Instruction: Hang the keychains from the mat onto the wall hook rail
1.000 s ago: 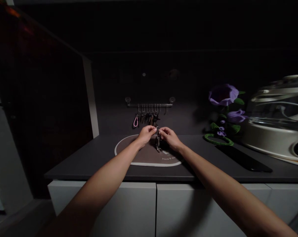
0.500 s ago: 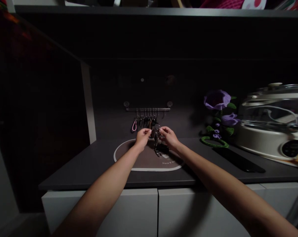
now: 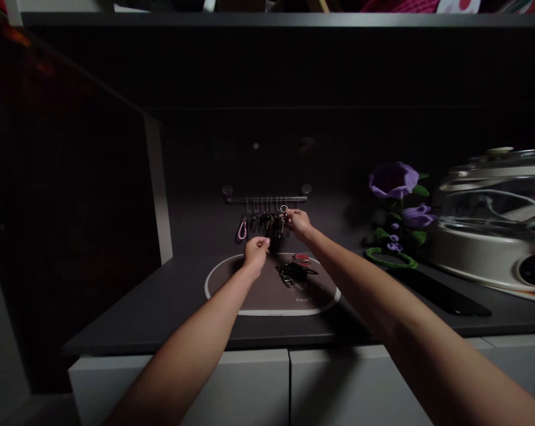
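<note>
Between thumb and fingertips, my right hand [image 3: 299, 223] pinches a metal key ring [image 3: 284, 209], with keys dangling beneath it. It is close to the right part of a clear rail [image 3: 249, 200] on the back wall. Several keys [image 3: 260, 222] and a pink strap [image 3: 242, 229] hang from the rail's hooks. Lower and to the left, my left hand [image 3: 256, 254] is closed in a pinch above the mat; whatever it holds, if anything, is too small to see. A dark bunch of keys with a red piece [image 3: 296, 272] lies on the brown mat [image 3: 236, 290].
Purple knitted flowers [image 3: 394, 180] with a green ring base stand at the right. A black phone-like slab [image 3: 444, 293] lies beside a white appliance [image 3: 471, 245] with a clear cover. Overhead runs a shelf edge [image 3: 267, 19]; white cabinet doors [image 3: 245, 378] are below the counter.
My right hand has risen with the key ring towards the rail. My left hand has dropped slightly and is now farther from it. The key bunch on the mat shows more fully.
</note>
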Demonstrator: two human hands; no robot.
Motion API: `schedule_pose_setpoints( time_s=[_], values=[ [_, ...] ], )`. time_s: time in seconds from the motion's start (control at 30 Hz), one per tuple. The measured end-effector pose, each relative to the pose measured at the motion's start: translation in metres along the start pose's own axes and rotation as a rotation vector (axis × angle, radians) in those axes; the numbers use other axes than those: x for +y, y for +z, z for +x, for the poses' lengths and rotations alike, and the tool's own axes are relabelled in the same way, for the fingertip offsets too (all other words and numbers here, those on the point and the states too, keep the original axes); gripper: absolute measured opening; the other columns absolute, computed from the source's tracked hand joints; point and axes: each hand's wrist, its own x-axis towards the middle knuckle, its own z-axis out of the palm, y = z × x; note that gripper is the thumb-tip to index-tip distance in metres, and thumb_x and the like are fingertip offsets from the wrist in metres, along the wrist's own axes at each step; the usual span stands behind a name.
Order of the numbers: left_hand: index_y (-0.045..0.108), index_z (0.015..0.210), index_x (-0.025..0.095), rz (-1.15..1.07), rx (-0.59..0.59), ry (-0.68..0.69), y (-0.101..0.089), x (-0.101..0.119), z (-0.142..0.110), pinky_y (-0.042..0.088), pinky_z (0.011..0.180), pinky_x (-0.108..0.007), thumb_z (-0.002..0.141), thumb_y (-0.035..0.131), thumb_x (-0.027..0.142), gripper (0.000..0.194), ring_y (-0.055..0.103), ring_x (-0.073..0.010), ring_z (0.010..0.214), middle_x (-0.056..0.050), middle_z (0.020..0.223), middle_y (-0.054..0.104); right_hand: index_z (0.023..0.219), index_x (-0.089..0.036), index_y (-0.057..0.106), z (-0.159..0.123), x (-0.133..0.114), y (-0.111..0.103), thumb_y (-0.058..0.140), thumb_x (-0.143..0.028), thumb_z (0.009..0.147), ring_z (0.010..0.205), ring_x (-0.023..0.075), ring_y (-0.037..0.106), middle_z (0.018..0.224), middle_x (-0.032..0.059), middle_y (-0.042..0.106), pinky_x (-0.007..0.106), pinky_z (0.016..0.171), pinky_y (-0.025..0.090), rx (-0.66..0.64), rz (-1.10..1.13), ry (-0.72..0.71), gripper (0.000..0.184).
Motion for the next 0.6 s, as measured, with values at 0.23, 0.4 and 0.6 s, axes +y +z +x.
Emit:
schedule_pose_setpoints(
  time_s=[0.23, 0.4, 0.6],
  values=[
    [0.057, 0.069, 0.012, 0.011, 0.035, -0.009, -0.001, 0.000, 0.001, 0.038, 0.051, -0.021, 0.068, 0.061, 0.020, 0.010, 0.046, -0.0052, 0.046, 0.003, 0.057, 0.054, 0.061, -0.014, 0.052, 0.025, 0.009, 0.011, 0.054, -0.022, 0.074, 0.041, 0.0069, 0.043, 0.046, -0.0013, 0.049, 0.020, 0.043, 0.036, 0.117, -0.035, -0.023, 0.016],
    [0.056, 0.069, 0.012, 0.022, 0.045, -0.013, -0.001, -0.001, 0.002, 0.038, 0.051, -0.021, 0.068, 0.062, 0.022, 0.011, 0.046, -0.0054, 0.046, 0.003, 0.057, 0.054, 0.065, -0.014, 0.055, 0.039, 0.021, 0.010, 0.060, -0.028, 0.070, 0.041, 0.0081, 0.043, 0.041, -0.0038, 0.045, 0.020, 0.043, 0.036, 0.203, -0.068, -0.028, 0.016],
    [0.055, 0.068, 0.013, 0.024, 0.052, 0.002, -0.002, -0.004, 0.004, 0.037, 0.050, -0.020, 0.067, 0.062, 0.025, 0.014, 0.045, -0.0055, 0.047, 0.003, 0.056, 0.052, 0.063, -0.014, 0.055, 0.039, 0.031, 0.006, 0.062, -0.028, 0.069, 0.040, 0.0081, 0.043, 0.042, -0.0024, 0.049, 0.021, 0.043, 0.036, 0.181, -0.051, -0.019, 0.016]
  ],
)
